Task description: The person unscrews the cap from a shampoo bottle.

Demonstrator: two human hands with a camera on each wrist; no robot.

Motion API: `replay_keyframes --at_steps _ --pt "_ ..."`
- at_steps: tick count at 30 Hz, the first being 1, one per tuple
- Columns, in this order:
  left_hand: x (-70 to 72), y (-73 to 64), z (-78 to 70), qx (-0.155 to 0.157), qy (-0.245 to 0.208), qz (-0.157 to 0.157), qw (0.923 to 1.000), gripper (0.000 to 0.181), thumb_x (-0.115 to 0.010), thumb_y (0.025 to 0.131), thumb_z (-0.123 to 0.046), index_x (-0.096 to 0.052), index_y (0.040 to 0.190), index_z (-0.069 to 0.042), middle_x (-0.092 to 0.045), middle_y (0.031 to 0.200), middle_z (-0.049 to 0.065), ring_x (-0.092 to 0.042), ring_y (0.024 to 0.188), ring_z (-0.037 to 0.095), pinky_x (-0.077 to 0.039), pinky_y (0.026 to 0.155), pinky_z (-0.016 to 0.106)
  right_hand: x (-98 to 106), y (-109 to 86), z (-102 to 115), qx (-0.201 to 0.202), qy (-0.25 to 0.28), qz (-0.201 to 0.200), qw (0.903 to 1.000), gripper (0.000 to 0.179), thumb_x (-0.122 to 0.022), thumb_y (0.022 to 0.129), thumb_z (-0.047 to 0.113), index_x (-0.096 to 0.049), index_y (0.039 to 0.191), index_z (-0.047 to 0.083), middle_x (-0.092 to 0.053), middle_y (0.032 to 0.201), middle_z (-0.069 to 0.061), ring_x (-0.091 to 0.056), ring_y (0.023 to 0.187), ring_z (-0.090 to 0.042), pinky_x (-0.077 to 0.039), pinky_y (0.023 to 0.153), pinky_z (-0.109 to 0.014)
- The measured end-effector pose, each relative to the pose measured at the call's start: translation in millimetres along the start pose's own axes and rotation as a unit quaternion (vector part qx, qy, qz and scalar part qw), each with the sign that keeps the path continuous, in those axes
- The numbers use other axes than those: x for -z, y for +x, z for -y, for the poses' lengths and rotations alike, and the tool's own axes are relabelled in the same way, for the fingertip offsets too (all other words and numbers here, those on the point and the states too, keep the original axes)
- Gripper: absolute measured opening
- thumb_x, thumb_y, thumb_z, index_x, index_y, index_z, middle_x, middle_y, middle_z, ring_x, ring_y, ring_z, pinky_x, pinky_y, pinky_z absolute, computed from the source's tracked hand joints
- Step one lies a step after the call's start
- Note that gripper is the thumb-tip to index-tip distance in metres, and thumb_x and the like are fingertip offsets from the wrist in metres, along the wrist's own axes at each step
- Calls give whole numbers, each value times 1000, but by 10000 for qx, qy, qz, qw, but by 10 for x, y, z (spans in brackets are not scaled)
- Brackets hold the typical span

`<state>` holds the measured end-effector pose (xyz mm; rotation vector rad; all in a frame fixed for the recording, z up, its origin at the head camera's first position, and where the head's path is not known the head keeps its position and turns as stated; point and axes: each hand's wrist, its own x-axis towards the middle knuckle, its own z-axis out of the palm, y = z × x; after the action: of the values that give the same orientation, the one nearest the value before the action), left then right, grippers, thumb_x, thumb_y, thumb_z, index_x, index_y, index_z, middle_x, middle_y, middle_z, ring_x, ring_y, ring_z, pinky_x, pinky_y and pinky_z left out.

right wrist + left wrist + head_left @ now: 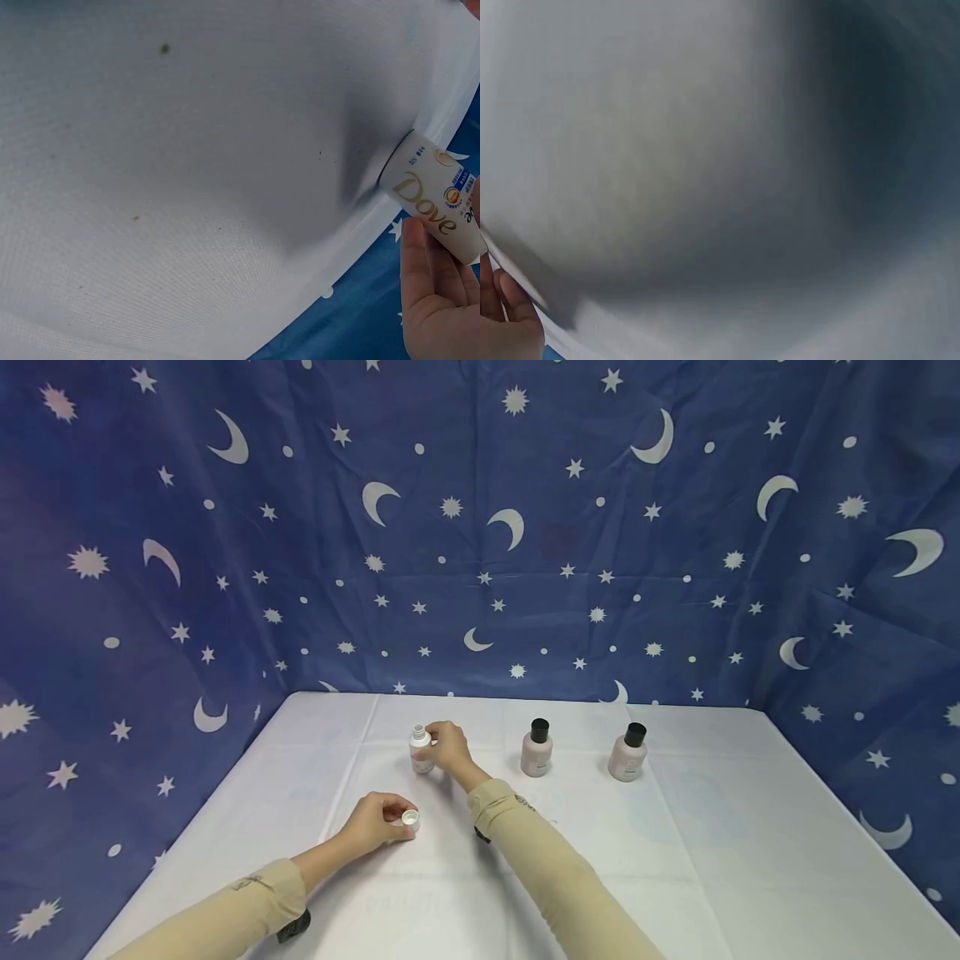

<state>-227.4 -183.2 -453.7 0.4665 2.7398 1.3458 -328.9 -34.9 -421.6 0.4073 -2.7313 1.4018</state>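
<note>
Holding uncapped white bottle (418, 743) in right grip (450, 748), pinching white cap (410, 819) in left grip (373, 821); possibly risking spillage through tilting, cap loss through loosening.

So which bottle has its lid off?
The white bottle in the person's right hand, leftmost of the three: its top is bare. The middle pink bottle has a black cap on, and so does the rightmost pink bottle.

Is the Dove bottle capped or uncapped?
Uncapped: the Dove bottle shows a bare neck in the head view, and the left hand pinches a white cap.
</note>
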Motion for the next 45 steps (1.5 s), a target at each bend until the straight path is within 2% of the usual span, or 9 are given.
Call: replay_keyframes --at_steps 6,19,24,30,33,38,43,45 --pt "-12 14 -10 37 60 46 10000 31 -81 69 -5 -69 97 3 -70 95 15 -61 82 15 -52 71 22 1 22 13 31 -211 -110 9997 32 -81 70 5 -69 98 -5 -72 95 -16 -66 91 -28 -55 80 -34" --pt "24 21 -49 -5 157 58 9999 32 -81 68 -4 -70 97 3 -70 94 14 -59 80 12 -50 69 19 12 3 85 61 -515 -264 9983 29 -81 71 6 -70 96 -3 -72 92 -13 -66 87 -25 -55 78 -33" --pt "29 16 -50 64 185 123 9997 33 -81 68 -4 -69 98 2 -70 94 13 -58 80 12 -50 69 20 -17 5 72 -113 -588 -194 9980 33 -81 72 8 -69 101 -2 -71 96 -13 -65 90 -25 -54 80 -33" --pt "46 41 -41 -19 261 252 9993 35 -82 68 -4 -68 100 3 -70 96 13 -60 86 17 -51 74 22 -49 25 36 -245 -592 -234 9977 40 -81 70 7 -67 106 -3 -70 99 -15 -66 92 -27 -54 81 -35" --pt "52 40 -43 -21 315 273 9991 36 -82 68 -5 -68 100 3 -70 97 14 -61 87 18 -52 75 24 -41 22 70 -633 -661 65 9958 52 -83 67 7 -63 113 -4 -68 108 -17 -64 101 -30 -53 89 -38" --pt "48 26 -42 17 289 362 9989 40 -83 65 -5 -68 102 3 -70 99 13 -62 92 23 -54 80 31 -3 -15 125 -1207 -700 572 9886 84 -87 62 4 -44 134 -4 -57 127 -22 -53 120 -37 -44 103 -45" --pt "53 14 -34 15 316 454 9985 44 -84 64 -5 -67 104 3 -69 102 14 -62 94 26 -54 83 34 -85 129 -74 -1314 -837 870 9839 94 -90 57 8 -40 136 -2 -54 131 -22 -51 123 -36 -43 105 -45" --pt "59 11 -24 6 338 434 9985 45 -84 63 -4 -67 104 3 -69 102 14 -62 94 26 -54 83 33 -171 236 -251 -1078 -966 874 9856 97 -93 54 16 -42 135 -1 -56 129 -20 -54 120 -34 -46 102 -42"
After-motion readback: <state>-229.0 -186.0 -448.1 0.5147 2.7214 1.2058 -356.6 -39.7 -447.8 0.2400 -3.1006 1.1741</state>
